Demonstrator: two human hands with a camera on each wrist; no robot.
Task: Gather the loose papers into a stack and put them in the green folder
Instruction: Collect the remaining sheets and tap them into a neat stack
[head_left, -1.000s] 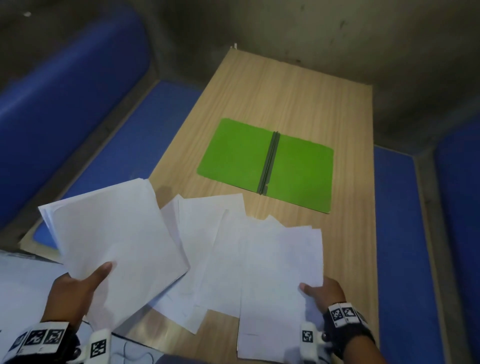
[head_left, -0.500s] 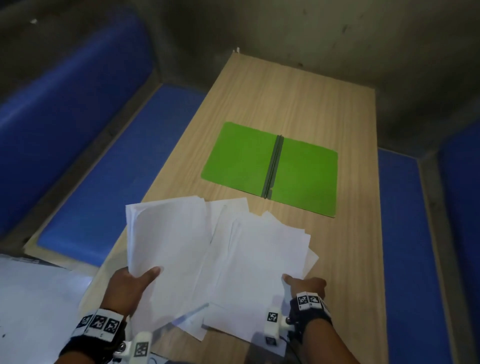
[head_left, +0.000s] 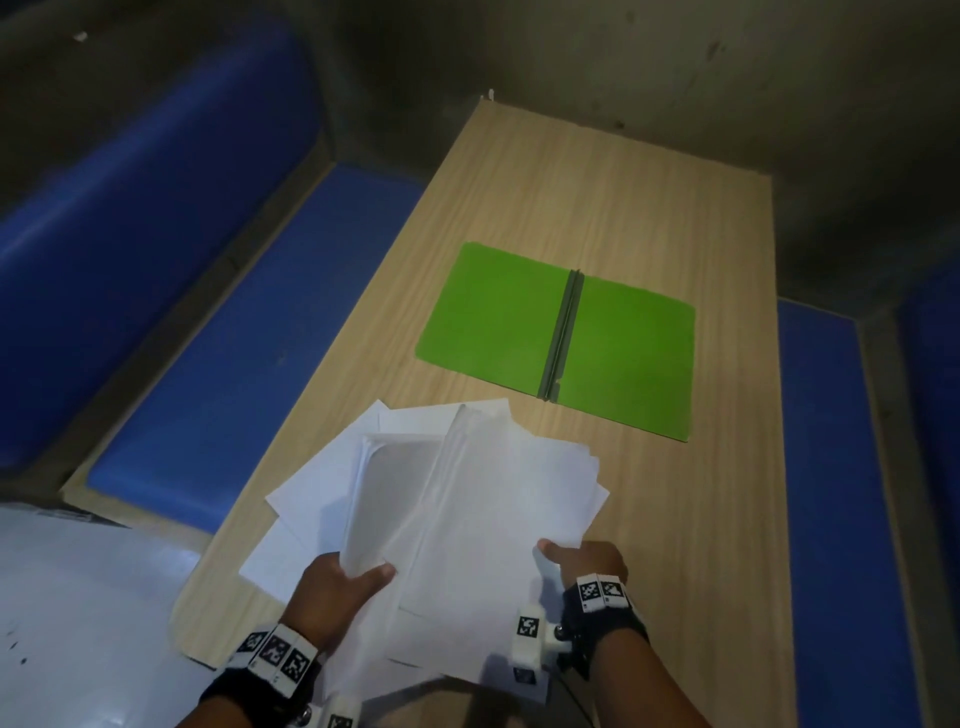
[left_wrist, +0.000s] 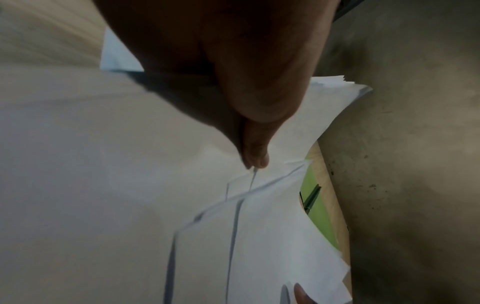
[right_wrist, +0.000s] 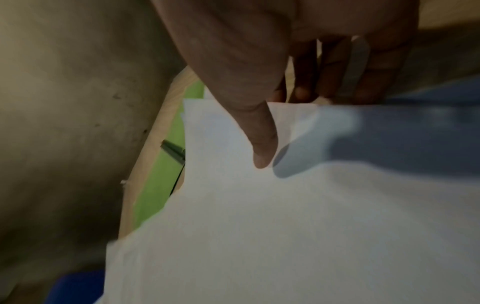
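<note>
From the head view, the left hand (head_left: 332, 597) is gripping the near left edge of the loose papers (head_left: 467, 509), thumb on top and fingers underneath, while the right hand (head_left: 587, 564) is pinching the near right corner the same way. The sheets are fanning out unevenly, corners poking past one another, and are overhanging the near edge of the wooden bench (head_left: 649, 208). The green folder (head_left: 498, 312) is lying open and flat straight ahead of both hands, a little to the right, apart from the far edge of the papers with a strip of bare wood between. Its dark spine (head_left: 563, 332) is running away from the hands, so the two leaves are sitting left and right; the right hand looks slightly nearer to it. Blue cushioned seats (head_left: 234, 312) are flanking the bench on both sides. How many sheets there are cannot be told.

From the left wrist view, the left hand (left_wrist: 233, 86) is filling the top of the picture, its thumb (left_wrist: 255, 152) pressing down on the papers (left_wrist: 130, 164); the fingers below are hidden. A sliver of the green folder (left_wrist: 322, 222) is showing past the paper edge.

From the right wrist view, the right hand (right_wrist: 259, 67) is clamping the papers (right_wrist: 285, 226) with its thumb (right_wrist: 263, 148) on top and fingers curling behind the edge. The green folder (right_wrist: 153, 185) is peeking out beyond, mostly covered. Both wrist pictures are blurred.
</note>
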